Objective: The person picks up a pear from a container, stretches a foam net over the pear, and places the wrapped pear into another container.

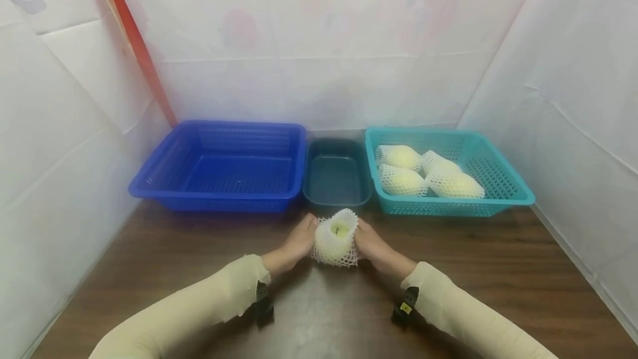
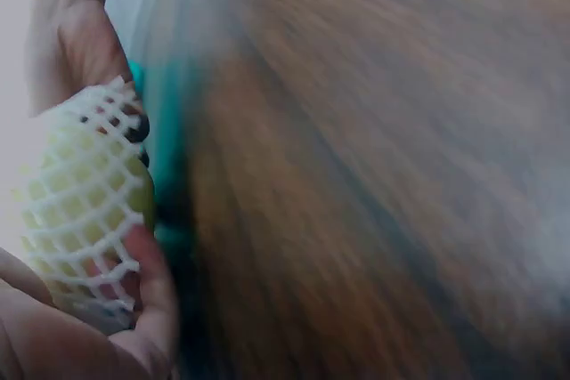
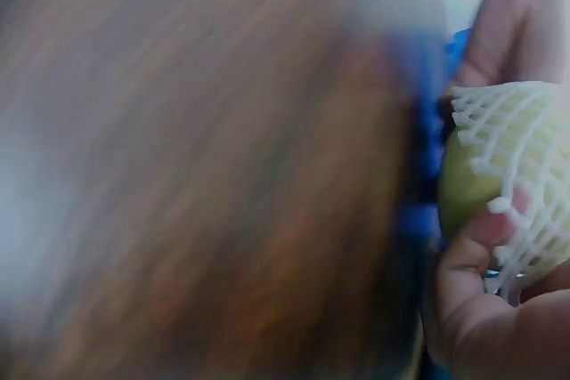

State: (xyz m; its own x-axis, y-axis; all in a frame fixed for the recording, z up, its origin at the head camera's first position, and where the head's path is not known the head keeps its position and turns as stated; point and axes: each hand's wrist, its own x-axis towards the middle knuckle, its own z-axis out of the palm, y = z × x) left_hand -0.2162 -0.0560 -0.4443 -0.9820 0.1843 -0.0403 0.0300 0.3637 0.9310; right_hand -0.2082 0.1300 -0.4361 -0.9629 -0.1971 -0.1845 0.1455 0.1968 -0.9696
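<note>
A round yellow-green fruit with a short stem sits in a white foam net sleeve, above the front middle of the table. From its left side, my left hand grips the netting, its thumb curled over the sleeve's edge in the left wrist view. On the opposite side my right hand pinches the net's edge; in the right wrist view the fruit's bare skin shows beside the thumb. The sleeve's opening faces upward. Some fingers of both hands are hidden behind the netted fruit.
At the back left stands a blue basket. A small dark green tray lies in the middle. To the right, a teal basket holds several net-wrapped fruits. White sheets enclose the brown wooden table.
</note>
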